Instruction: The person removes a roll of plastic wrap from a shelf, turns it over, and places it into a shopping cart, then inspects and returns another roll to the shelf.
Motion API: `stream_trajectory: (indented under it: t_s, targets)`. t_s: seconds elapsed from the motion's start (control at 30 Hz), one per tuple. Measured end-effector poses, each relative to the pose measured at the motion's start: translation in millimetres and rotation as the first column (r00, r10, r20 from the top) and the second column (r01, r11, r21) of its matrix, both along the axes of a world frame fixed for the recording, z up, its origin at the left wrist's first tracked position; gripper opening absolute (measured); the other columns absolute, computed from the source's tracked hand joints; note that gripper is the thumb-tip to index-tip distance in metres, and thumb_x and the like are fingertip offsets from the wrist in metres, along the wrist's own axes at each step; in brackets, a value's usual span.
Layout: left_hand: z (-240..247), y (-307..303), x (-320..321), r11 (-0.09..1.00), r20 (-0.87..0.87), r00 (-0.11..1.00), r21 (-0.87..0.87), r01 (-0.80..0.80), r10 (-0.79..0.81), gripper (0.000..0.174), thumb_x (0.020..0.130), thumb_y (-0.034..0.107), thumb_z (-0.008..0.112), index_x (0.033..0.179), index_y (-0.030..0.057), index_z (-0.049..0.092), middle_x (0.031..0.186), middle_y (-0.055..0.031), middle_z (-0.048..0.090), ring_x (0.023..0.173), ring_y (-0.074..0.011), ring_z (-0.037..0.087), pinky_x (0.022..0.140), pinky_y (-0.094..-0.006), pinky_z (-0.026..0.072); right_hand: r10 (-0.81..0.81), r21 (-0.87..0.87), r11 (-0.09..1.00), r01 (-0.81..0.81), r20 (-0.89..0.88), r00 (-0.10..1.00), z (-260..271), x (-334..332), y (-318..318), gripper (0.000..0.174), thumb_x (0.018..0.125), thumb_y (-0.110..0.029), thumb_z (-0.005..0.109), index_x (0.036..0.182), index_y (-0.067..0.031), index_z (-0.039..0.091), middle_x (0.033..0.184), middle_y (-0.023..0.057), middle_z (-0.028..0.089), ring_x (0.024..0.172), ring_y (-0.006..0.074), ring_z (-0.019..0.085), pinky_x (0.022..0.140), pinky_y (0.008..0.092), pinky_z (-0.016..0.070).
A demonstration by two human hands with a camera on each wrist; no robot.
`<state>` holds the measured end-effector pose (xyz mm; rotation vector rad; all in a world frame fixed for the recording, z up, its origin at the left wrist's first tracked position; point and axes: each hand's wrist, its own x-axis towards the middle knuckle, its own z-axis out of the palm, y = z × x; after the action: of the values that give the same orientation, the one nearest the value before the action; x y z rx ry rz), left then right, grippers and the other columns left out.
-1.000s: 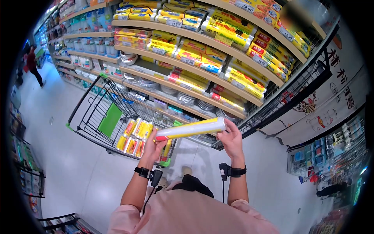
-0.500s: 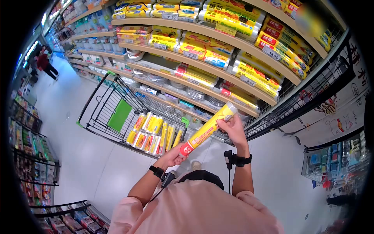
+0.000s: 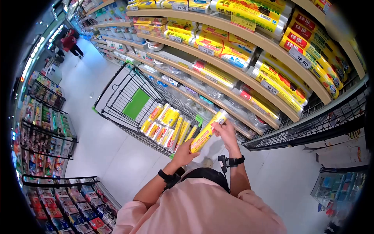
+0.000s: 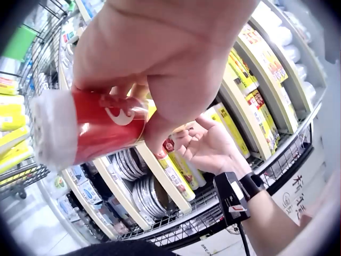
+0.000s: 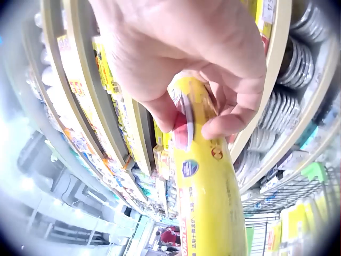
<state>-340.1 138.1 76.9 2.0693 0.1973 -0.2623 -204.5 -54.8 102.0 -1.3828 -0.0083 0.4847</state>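
The left hand (image 3: 183, 155) has its fingers curled round the red end of a yellow, film-wrapped cylindrical roll (image 3: 204, 135); the right hand (image 3: 227, 136) pinches its other end, near the black wire cart (image 3: 136, 103). It looks light, firm and slick, probably steadiest held near both ends.

Two hands (image 3: 185, 155) (image 3: 226, 136), two black wristbands (image 3: 165, 176) (image 3: 236, 161), one held roll (image 3: 205, 135), one shopping cart (image 3: 118, 119), one green panel (image 3: 136, 103); carted rolls (image 3: 160, 125) overlap too much to count.

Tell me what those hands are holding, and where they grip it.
A yellow roll: the left hand grips it near its red end, the right hand holds it near the other end.
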Motion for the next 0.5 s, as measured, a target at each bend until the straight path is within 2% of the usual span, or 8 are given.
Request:
stream_trajectory:
  t_s: [0.03,0.13,0.17,0.2,0.27,0.37,0.47,0.5]
  targets:
    - [8.4,2.8,-1.5,0.999,-0.017,0.999,0.031,-0.038,0.039,0.067,0.077,0.017,0.079,0.132,-0.0036,0.046,0.105,-0.0167,0.065,0.091,-0.0253,0.066,0.082,-0.0331,0.0516,0.033,0.032,0.999,-0.032,-0.029,0.999,0.0,3.8,3.7,0.032,0.092,-0.019,0.067,0.115,-0.0035,0.052,0.086,0.0061,0.066,0.067,0.0095,0.059,0.060,0.0230,0.0456]
    - [-38.3,36.5,-7.0,0.967,-0.097,0.986,-0.204,-0.151,0.133,0.063,0.076,0.016,0.079,0.128,-0.0037,0.049,0.103,-0.0165,0.065,0.089,-0.0240,0.066,0.081,-0.0317,0.0511,0.126,0.125,0.986,-0.111,-0.117,0.985,-0.4,11.2,15.2,0.042,0.093,-0.022,0.066,0.126,-0.0031,0.049,0.100,0.0089,0.066,0.074,0.0133,0.062,0.064,0.0245,0.0496]
    - [-55.8,51.3,-10.3,0.974,-0.156,0.966,-0.058,-0.219,0.208,0.057,0.075,0.016,0.078,0.122,-0.0040,0.053,0.095,-0.0145,0.066,0.084,-0.0202,0.065,0.078,-0.0303,0.0514,0.139,0.052,0.989,-0.135,-0.066,0.988,-5.1,16.6,14.3,0.041,0.094,-0.024,0.065,0.127,-0.0042,0.050,0.111,0.0100,0.063,0.078,0.0157,0.063,0.068,0.0273,0.0516]
    - [-54.8,66.2,-10.1,0.966,-0.234,0.951,-0.112,-0.234,0.203,0.054,0.075,0.017,0.078,0.118,-0.0066,0.055,0.090,-0.0125,0.067,0.082,-0.0187,0.064,0.073,-0.0316,0.0523,0.134,0.061,0.990,-0.130,-0.066,0.989,-13.2,20.8,12.4,0.039,0.094,-0.024,0.064,0.126,-0.0041,0.052,0.110,0.0096,0.064,0.078,0.0156,0.063,0.068,0.0276,0.0516]
    - [-111.5,106.4,-20.2,0.924,-0.366,0.900,-0.198,-0.326,0.239,0.045,0.075,0.015,0.076,0.110,-0.0091,0.060,0.089,-0.0116,0.067,0.078,-0.0184,0.064,0.067,-0.0329,0.0522,0.124,0.072,0.990,-0.119,-0.061,0.990,-27.7,30.1,8.3,0.036,0.095,-0.025,0.064,0.122,-0.0041,0.055,0.107,0.0087,0.064,0.078,0.0154,0.063,0.068,0.0282,0.0517]
    - [-139.0,140.1,-16.3,0.901,-0.571,0.785,-0.167,-0.399,0.242,0.035,0.079,0.009,0.071,0.107,-0.0110,0.063,0.089,-0.0110,0.067,0.073,-0.0185,0.064,0.065,-0.0322,0.0521,0.050,-0.005,0.999,-0.051,-0.077,0.996,-42.0,27.0,-1.9,0.030,0.094,-0.025,0.064,0.116,-0.0046,0.059,0.100,0.0088,0.066,0.076,0.0148,0.062,0.068,0.0280,0.0513]
    - [-130.4,150.3,3.6,0.924,-0.597,0.783,-0.176,-0.339,0.174,0.033,0.078,0.010,0.071,0.102,-0.0122,0.064,0.086,-0.0125,0.068,0.068,-0.0197,0.064,0.059,-0.0329,0.0506,-0.111,-0.101,0.990,0.096,-0.146,0.983,-52.3,11.3,-5.0,0.026,0.094,-0.025,0.063,0.111,-0.0055,0.061,0.096,0.0093,0.067,0.075,0.0148,0.063,0.066,0.0271,0.0507]
    - [-160.8,160.6,9.6,0.957,-0.615,0.774,-0.106,-0.270,0.150,0.034,0.078,0.011,0.071,0.099,-0.0138,0.064,0.086,-0.0146,0.068,0.068,-0.0216,0.065,0.059,-0.0338,0.0510,-0.176,-0.127,0.980,0.155,-0.174,0.969,-59.5,2.0,-6.7,0.025,0.094,-0.025,0.063,0.110,-0.0056,0.061,0.096,0.0092,0.067,0.075,0.0149,0.063,0.066,0.0269,0.0505]
